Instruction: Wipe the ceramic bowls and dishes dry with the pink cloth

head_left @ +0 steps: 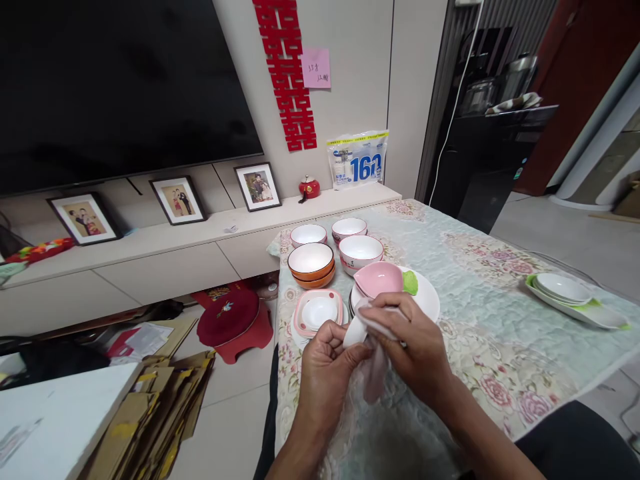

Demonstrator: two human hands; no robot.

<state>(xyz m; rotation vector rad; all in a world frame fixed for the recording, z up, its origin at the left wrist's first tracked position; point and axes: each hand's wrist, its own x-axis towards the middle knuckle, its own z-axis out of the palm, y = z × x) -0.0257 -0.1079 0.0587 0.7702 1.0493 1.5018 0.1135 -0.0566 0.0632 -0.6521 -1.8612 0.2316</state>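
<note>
Between the fingers of my left hand is a small white dish, partly hidden. My right hand is closed on a pale pinkish cloth, which wraps over the dish and hangs below it. Just beyond my hands sits a pink bowl with a green leaf-shaped end, above a large white plate. By my left hand, a square pink-rimmed dish carries a small white bowl. Behind are stacked orange bowls and several white bowls.
A floral tablecloth covers the table. Small white dishes rest on a long leaf-shaped plate at right. A low cabinet bears framed photos and a plastic bag. A red stool and flattened cardboard are left.
</note>
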